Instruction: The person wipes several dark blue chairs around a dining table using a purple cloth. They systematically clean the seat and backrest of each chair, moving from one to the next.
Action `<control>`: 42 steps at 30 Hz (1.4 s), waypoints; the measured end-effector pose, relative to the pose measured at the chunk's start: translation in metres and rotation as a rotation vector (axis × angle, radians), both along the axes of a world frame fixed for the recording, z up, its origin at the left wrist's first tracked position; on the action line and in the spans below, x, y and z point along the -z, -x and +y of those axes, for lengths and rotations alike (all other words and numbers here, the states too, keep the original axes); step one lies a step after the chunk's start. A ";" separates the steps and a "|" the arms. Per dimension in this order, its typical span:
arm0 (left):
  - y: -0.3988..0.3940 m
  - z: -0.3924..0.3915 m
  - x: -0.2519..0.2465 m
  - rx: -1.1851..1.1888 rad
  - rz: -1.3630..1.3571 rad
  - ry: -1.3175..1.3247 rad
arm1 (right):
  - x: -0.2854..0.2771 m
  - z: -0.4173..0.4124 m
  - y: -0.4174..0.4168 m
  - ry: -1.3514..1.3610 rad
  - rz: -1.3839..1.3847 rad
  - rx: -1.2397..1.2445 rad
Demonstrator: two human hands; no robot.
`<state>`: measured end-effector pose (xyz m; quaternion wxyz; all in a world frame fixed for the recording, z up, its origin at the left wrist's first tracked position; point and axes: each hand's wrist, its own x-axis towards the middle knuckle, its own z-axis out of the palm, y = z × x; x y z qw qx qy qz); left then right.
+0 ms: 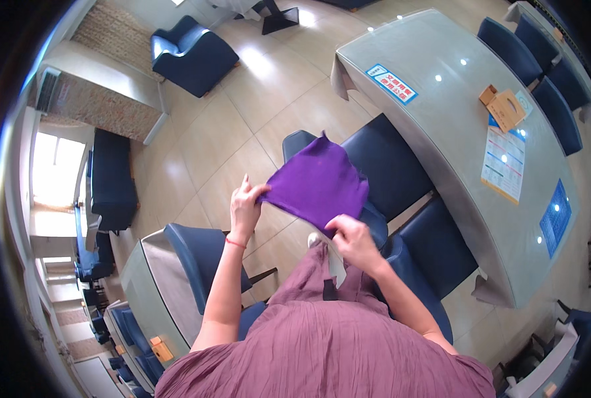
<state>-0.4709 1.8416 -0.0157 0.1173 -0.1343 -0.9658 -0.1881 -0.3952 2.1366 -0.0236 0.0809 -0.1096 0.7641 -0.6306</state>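
Note:
A purple cloth (320,179) hangs spread out between my hands, in front of my body and above the tiled floor. Its left corner is pinched in my left hand (246,206), which wears a thin red cord at the wrist. The near corner is gripped by the fingers of my right hand (356,241). The far edge of the cloth is loose, with one corner sticking up. Behind the cloth, a dark blue chair (387,161) is partly hidden.
To the right stands a long table (425,49) under a clear cover, bearing a wooden holder (507,110), a printed sheet (504,161) and a blue sheet (555,219). Another blue chair (437,244) is tucked beside it. At left are a chair (201,258) and a second table (144,283). An armchair (191,57) sits farther off.

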 end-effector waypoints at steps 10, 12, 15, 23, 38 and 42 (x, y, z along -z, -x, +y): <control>-0.027 0.015 0.150 -0.328 -0.722 -0.602 | 0.107 -0.028 0.017 -0.382 0.054 0.275; -0.006 0.085 0.092 -0.384 -0.928 -0.973 | 0.141 -0.010 0.030 -0.635 -0.070 0.376; -0.011 0.090 0.164 -0.592 -0.620 -0.825 | 0.168 -0.011 0.049 -0.640 -0.413 0.181; 0.029 0.080 0.184 -0.496 -0.243 -0.749 | 0.159 -0.087 0.099 -0.526 0.064 0.465; 0.162 0.043 0.177 -0.521 -0.395 -0.770 | 0.155 -0.135 0.225 -0.665 0.166 0.389; 0.077 0.062 0.153 -0.469 -0.370 -0.762 | 0.142 -0.102 0.139 -0.711 0.203 0.235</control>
